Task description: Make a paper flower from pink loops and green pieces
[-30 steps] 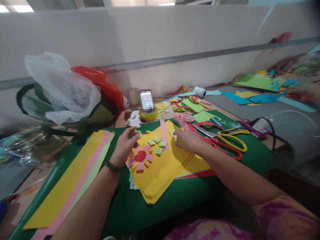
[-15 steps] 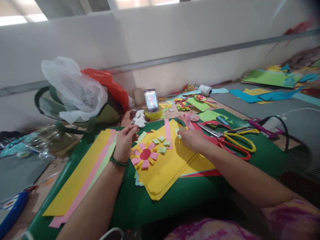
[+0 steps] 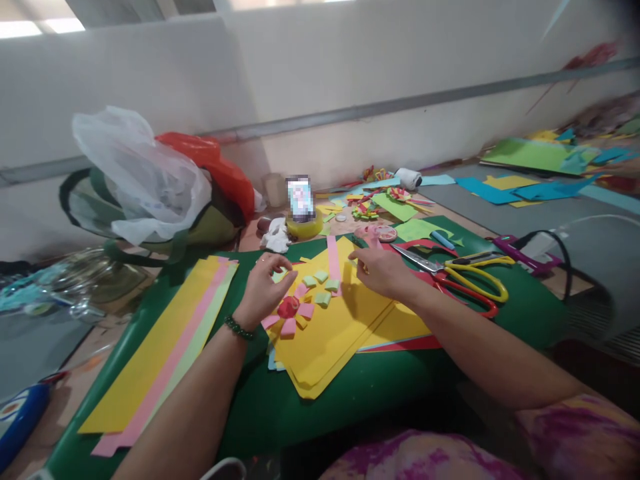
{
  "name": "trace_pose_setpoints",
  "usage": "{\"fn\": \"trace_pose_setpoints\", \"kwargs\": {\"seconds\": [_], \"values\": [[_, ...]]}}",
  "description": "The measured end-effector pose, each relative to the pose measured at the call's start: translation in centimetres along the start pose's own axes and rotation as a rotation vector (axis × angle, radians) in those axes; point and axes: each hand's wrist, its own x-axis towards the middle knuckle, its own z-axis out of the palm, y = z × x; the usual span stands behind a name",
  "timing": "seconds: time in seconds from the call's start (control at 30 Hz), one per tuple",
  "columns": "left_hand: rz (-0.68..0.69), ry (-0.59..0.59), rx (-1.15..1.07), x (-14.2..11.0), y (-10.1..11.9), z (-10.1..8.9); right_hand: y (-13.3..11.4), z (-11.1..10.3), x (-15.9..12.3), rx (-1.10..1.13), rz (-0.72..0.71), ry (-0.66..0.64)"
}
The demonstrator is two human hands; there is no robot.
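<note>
My left hand [image 3: 264, 287], with a green bead bracelet on the wrist, hovers over a paper flower [image 3: 289, 327] with a red centre and pink and yellow petals. Its thumb and forefinger curve with a gap between them. My right hand [image 3: 383, 270] is above the yellow paper sheets [image 3: 345, 333], fingers bent together; whatever they grip is hidden. Several folded light green paper pieces [image 3: 323, 299] lie between the hands, beside a pink paper strip [image 3: 333, 260].
Scissors with red and yellow handles [image 3: 470, 277] lie right of my right hand. Long paper strips [image 3: 150, 347] are at left on the green mat [image 3: 350, 413]. Behind stand a phone [image 3: 300, 200] on a yellow tape roll [image 3: 305, 228] and a bag [image 3: 200, 223].
My left hand has moved right, over the flower, and its fingers have parted. My right hand has shifted slightly up; the light green piece at its fingertips no longer shows clearly. The flower's red centre looks raised.
</note>
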Motion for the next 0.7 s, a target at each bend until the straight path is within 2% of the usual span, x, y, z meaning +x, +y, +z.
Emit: {"fn": "trace_pose_setpoints", "kwargs": {"seconds": [0.13, 0.2, 0.33, 0.43, 0.5, 0.7], "values": [[0.010, -0.105, -0.217, -0.3, 0.8, -0.2, 0.0, 0.0, -0.4, 0.125, -0.172, 0.305], [-0.030, -0.152, -0.364, -0.7, 1.4, -0.1, -0.1, -0.1, -0.8, 0.158, -0.262, 0.446], [-0.297, -0.289, -0.619, -1.5, 2.5, 0.8, -0.7, -0.2, -2.0, 0.115, -0.492, 0.670], [-0.426, -0.407, -0.721, -2.0, 2.9, 1.9, -1.6, -0.2, -2.9, 0.012, -0.776, 0.692], [-0.428, -0.405, -0.741, -2.1, 3.0, 2.5, -2.4, -0.1, -3.5, -0.038, -0.913, 0.656], [-0.404, -0.365, -0.751, -2.1, 3.1, 3.1, -4.1, 0.4, -3.9, 0.031, -0.997, 0.583]]}}
